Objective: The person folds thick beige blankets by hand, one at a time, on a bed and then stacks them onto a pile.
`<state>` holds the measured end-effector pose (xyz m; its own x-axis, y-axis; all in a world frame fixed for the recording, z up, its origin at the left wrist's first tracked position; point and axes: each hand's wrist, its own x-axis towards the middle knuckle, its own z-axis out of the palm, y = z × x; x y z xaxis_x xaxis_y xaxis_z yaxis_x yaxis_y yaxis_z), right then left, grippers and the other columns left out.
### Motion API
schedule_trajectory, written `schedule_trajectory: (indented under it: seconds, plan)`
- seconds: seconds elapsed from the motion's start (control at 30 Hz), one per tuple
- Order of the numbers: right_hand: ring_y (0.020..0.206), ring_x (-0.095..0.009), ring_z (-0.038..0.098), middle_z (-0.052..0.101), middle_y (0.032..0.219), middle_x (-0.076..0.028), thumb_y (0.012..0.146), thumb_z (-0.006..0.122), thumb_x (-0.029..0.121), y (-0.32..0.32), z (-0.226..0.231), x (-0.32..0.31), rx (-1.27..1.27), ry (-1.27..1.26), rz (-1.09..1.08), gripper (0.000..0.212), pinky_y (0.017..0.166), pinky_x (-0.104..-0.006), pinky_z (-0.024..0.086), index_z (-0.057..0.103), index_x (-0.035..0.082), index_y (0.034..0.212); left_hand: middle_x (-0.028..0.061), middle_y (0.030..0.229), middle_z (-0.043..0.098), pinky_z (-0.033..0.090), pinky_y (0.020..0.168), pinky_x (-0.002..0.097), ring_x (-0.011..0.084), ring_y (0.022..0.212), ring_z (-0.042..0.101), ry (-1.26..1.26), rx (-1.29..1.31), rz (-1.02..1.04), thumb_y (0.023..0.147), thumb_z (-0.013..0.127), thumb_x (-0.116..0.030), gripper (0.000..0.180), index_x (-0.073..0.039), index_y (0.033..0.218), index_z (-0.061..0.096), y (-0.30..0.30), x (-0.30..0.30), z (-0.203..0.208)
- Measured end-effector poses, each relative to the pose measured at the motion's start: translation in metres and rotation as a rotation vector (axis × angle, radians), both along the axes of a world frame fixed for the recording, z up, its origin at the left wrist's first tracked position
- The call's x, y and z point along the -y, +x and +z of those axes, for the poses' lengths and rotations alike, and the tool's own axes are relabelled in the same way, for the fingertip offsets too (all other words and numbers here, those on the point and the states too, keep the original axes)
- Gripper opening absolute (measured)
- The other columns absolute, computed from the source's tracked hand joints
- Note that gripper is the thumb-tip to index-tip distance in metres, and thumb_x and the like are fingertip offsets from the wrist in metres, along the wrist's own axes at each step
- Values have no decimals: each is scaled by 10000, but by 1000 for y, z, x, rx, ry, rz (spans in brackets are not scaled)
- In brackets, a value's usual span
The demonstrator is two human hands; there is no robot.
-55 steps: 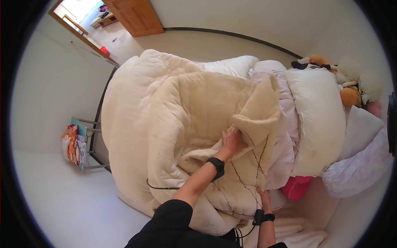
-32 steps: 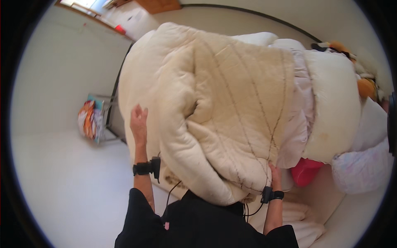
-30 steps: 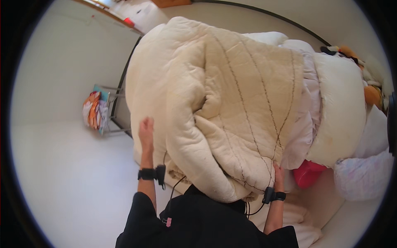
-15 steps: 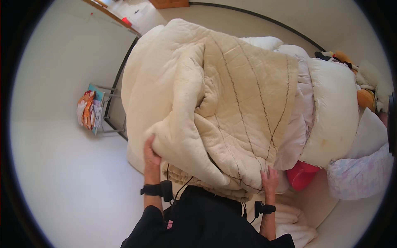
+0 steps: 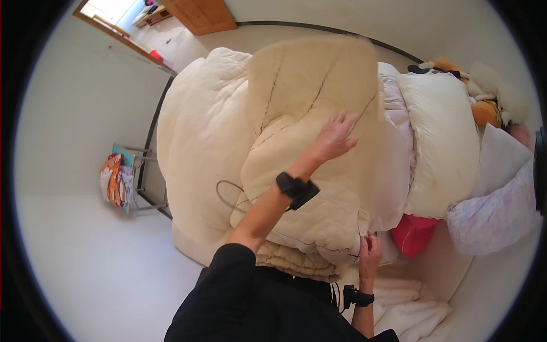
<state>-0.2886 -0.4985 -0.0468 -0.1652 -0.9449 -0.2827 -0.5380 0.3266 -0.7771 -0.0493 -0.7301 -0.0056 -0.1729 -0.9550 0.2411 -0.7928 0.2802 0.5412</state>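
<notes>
A thick cream quilt (image 5: 302, 171) with dark, wavy stitch lines covers the middle of the bed, its far part blurred by motion. My left hand (image 5: 335, 138) reaches across over the quilt with fingers stretched out and apart; whether it touches the cloth I cannot tell. Down at the near right corner, my right hand (image 5: 370, 253) has its fingers closed on the quilt's edge. Both wrists carry black straps with small boxes. Beneath lies a larger, paler quilt (image 5: 194, 131), showing on the left side.
Right of the quilt lie a white pillow (image 5: 441, 142), a pastel bundle (image 5: 490, 222), a red item (image 5: 413, 235) and several soft toys (image 5: 487, 114). A chair with folded clothes (image 5: 117, 179) stands left. An open wooden door (image 5: 199, 16) is at the far left.
My left hand has let go of the quilt's left fold and swung right and away over it. The deep fold has flattened; the quilt's far part has shifted. My right hand stays at the corner.
</notes>
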Motion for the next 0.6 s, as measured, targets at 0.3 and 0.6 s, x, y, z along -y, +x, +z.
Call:
schedule_trajectory:
  seconds: [0.3, 0.6]
  plan:
    - [758, -209, 533, 563, 871, -124, 848, 541, 274, 19, -35, 39, 138, -18, -40, 427, 699, -294, 425, 506, -14, 1161, 177, 1262, 435, 327, 969, 379, 317, 1162, 414, 58, -113, 69, 806, 599, -235, 525, -57, 1261, 409, 49, -90, -55]
    - [813, -262, 551, 585, 873, -158, 741, 620, 439, 31, -60, 170, -10, 209, 53, 616, 724, -331, 434, 507, -7, 1149, 131, 1170, 491, 407, 815, 304, 202, 1020, 483, 446, -736, 775, 816, 582, -416, 691, 5, 1303, 332, 171, -86, -69]
